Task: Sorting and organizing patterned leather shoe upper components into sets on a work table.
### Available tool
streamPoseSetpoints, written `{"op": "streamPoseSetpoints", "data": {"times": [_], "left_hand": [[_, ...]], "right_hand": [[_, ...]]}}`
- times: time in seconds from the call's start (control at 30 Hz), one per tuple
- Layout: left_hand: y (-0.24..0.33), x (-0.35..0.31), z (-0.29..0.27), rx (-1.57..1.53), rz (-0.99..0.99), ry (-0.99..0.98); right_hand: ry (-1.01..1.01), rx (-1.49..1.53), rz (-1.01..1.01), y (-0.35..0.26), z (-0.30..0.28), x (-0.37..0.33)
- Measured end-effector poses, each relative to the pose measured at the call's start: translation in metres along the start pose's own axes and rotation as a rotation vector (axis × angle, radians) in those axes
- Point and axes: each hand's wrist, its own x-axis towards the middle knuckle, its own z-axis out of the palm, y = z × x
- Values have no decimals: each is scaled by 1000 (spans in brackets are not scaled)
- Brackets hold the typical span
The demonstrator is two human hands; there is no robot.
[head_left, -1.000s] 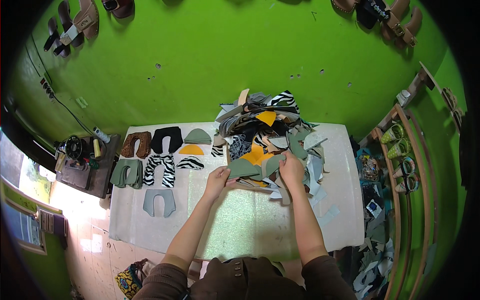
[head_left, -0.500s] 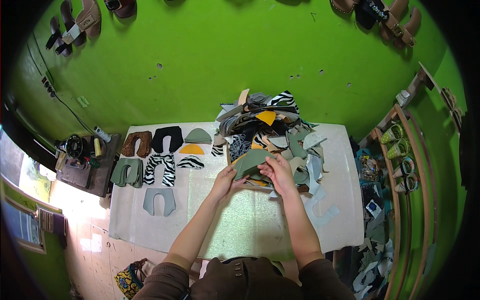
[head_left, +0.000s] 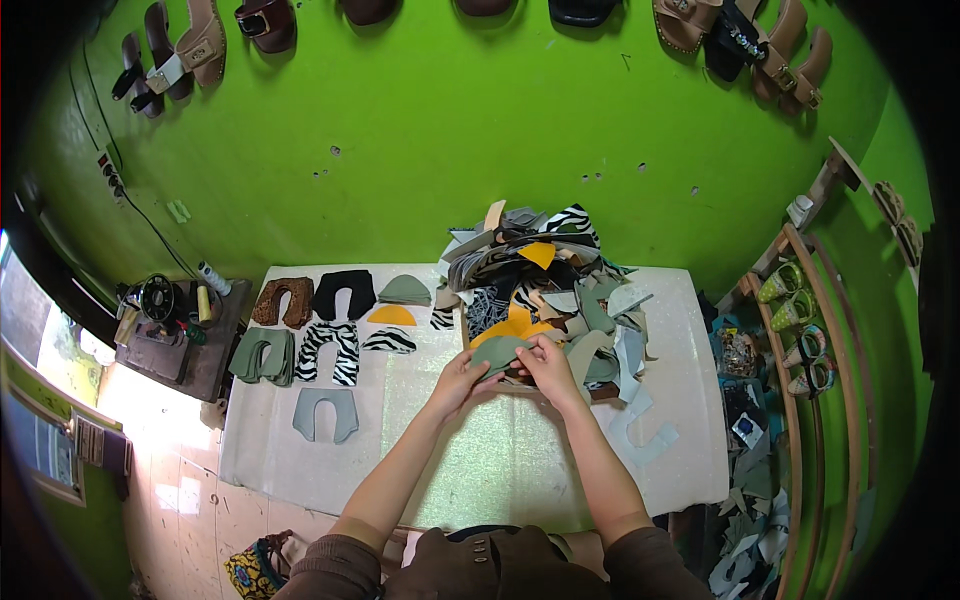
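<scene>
Pinching one grey-green rounded leather cut piece [head_left: 497, 351] w/ both hands, left hand [head_left: 462, 378] & right hand [head_left: 545, 362] closed on its edges, lifting it clear just in front of mixed leather scrap pile [head_left: 545, 285] on counter [head_left: 480, 450], prob. to inspect.

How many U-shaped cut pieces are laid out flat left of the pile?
5: brown piece, black piece, green piece, zebra piece, grey piece. More may be buried in the pile.

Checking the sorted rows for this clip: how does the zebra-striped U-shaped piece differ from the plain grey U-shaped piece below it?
The zebra-striped U-shaped piece carries a black-and-white pattern; the grey U-shaped piece is one flat colour. The zebra piece lies in a row between neighbouring cutouts, while the grey one lies alone nearer the person. Both lie flat on the white table, legs toward the person, untouched by either hand.
</scene>
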Motion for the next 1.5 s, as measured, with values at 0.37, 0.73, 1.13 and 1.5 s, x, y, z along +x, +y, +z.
{"op": "streamPoseSetpoints", "data": {"times": [0.37,0.73,1.13,1.5], "left_hand": [[18,-12,-4,260,-26,-139],[17,-33,-30,-333,58,-82],[32,-31,-98,-429,64,216],[44,-19,-191,23,-160,223]], "right_hand": [[-39,-470,-347,-5,2,-13],[-52,255,170,-11,56,-22],[-275,464,464,43,142,-12],[8,163,300,70,177,56]]}}
